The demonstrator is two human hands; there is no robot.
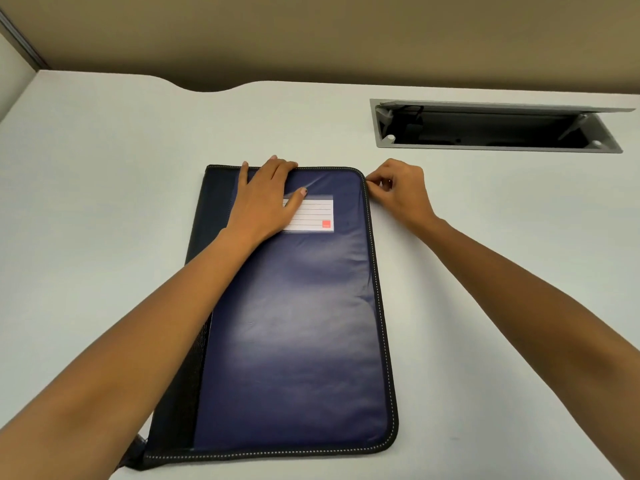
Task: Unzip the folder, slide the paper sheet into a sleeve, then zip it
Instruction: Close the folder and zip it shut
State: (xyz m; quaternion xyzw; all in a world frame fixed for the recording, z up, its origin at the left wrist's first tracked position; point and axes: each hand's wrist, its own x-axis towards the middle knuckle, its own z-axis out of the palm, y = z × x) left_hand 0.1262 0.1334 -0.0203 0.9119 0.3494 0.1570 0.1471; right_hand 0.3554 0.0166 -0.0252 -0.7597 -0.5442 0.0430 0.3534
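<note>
Folder (298,323) closed, lies on bench (104,202) under left grip (266,195), whose fingers press flat. Right grip (398,188), just beside, pinches zip (372,230) at corner; pull hidden. I judge risks: slider snags rounding corner; folder skids if left pressure slackens.

The left hand (266,197) lies flat and palm down in the upper middle of the frame, fingers straight, pressing on the folder (298,323). The bare left forearm (156,323) runs in from the lower left corner. Just right of it, the right hand (398,190) curls, thumb and forefinger pinching the folder's corner edge. The right forearm (519,289) enters from the right edge.
</note>
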